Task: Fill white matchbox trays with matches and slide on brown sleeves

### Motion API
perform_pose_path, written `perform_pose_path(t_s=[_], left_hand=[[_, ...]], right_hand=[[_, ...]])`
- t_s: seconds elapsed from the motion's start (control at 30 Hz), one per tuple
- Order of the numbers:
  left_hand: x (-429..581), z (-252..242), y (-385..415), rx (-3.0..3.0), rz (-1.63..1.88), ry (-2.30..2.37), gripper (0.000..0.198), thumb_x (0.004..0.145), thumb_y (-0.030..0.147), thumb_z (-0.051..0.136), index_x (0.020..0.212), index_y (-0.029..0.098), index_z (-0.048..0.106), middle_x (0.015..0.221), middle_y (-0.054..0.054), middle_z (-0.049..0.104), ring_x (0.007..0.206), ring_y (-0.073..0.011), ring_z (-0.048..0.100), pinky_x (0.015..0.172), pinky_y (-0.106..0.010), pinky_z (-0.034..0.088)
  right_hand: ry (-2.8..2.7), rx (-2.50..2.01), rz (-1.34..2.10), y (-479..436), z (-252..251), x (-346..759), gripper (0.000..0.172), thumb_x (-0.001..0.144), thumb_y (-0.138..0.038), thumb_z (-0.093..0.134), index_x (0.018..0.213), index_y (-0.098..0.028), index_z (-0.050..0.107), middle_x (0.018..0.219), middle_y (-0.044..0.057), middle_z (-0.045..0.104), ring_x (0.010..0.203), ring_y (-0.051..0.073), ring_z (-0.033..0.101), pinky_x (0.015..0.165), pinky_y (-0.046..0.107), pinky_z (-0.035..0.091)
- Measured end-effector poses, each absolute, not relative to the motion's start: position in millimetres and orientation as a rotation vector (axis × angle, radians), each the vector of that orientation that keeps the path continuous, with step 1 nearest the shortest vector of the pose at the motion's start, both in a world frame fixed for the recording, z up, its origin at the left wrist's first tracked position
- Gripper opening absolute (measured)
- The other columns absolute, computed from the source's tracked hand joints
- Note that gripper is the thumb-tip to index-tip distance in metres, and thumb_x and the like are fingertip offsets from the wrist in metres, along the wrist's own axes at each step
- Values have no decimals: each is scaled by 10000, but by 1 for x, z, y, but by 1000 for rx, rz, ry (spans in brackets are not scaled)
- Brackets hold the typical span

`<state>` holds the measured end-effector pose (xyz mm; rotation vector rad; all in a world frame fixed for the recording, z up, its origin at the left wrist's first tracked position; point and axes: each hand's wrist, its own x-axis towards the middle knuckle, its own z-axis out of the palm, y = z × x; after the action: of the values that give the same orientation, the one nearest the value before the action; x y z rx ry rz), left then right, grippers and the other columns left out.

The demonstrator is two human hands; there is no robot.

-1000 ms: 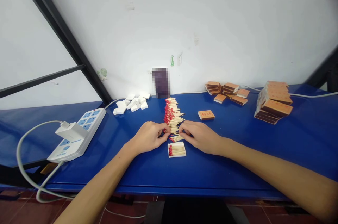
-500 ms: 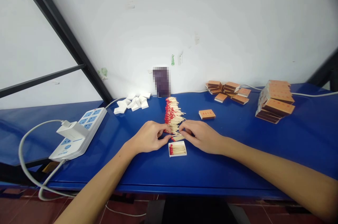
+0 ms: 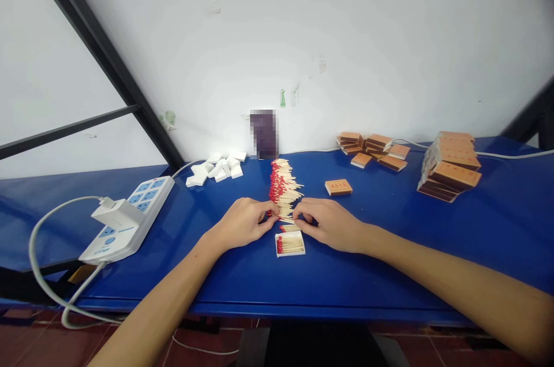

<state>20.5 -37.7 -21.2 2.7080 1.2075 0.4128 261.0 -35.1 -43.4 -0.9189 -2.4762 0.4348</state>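
A long heap of red-tipped matches (image 3: 282, 185) lies on the blue table (image 3: 389, 240), running away from me. My left hand (image 3: 244, 223) and my right hand (image 3: 324, 221) meet at its near end, fingers curled and pinching matches from either side. Just in front of them sits a small white tray (image 3: 289, 243) with a layer of matches in it. A single orange matchbox (image 3: 338, 187) lies to the right of the heap.
White inner trays (image 3: 216, 169) are scattered at the back left. Orange matchboxes (image 3: 374, 150) and a taller stack (image 3: 450, 173) stand at the back right. A white power strip (image 3: 127, 217) with a cable lies at the left. The wall is close behind.
Both hands stay at the near end of the heap with only small finger movements. The tray and the heap have barely shifted in view.
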Motion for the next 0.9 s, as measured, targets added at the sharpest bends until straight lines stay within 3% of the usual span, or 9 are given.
perform_pose_path(t_s=[0.6, 0.9], left_hand=[[22, -22, -39, 2662, 389, 1195, 125, 902, 202, 539, 880, 200, 662, 545, 65, 474, 479, -91, 425, 547, -219, 296], [23, -23, -40, 2640, 373, 1236, 125, 902, 210, 534, 882, 208, 657, 556, 66, 491, 478, -94, 425, 534, -222, 290]], right_hand=[[-2472, -911, 546, -35, -36, 263, 72, 864, -130, 550, 850, -181, 598, 691, -34, 516, 635, 114, 462, 612, 247, 332], [-2546, -857, 595, -30, -33, 270, 73, 826, -221, 635, 886, -184, 618, 730, -30, 509, 652, 116, 468, 617, 248, 350]])
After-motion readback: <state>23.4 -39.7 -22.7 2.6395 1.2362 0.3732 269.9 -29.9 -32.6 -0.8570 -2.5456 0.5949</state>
